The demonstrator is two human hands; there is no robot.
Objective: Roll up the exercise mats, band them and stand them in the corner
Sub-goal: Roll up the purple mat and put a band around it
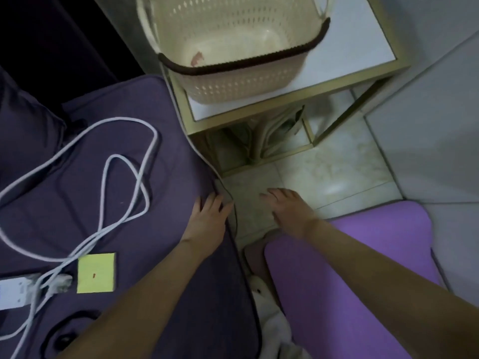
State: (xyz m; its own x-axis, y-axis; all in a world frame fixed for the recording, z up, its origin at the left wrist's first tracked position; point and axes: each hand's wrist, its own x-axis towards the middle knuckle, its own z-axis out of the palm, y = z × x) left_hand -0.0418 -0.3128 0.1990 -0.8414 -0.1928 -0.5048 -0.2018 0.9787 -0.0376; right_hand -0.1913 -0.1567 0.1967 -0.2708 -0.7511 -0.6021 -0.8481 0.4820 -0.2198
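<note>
A light purple exercise mat point(363, 268) lies flat on the tiled floor at the lower right, its far end rounded. My right hand point(290, 211) hovers over the floor tiles just beyond the mat's far left corner, fingers spread and holding nothing. My left hand point(208, 216) rests flat on the edge of a dark purple bed point(129, 203), fingers straight, next to the gap between bed and mat. No band is in view.
A gold-framed side table point(363, 47) with a cream laundry basket point(233, 47) stands ahead, close to the bed. On the bed lie a white cable point(108, 177), a power strip point(15, 294) and a yellow note point(96, 273). A grey wall point(440, 125) bounds the right.
</note>
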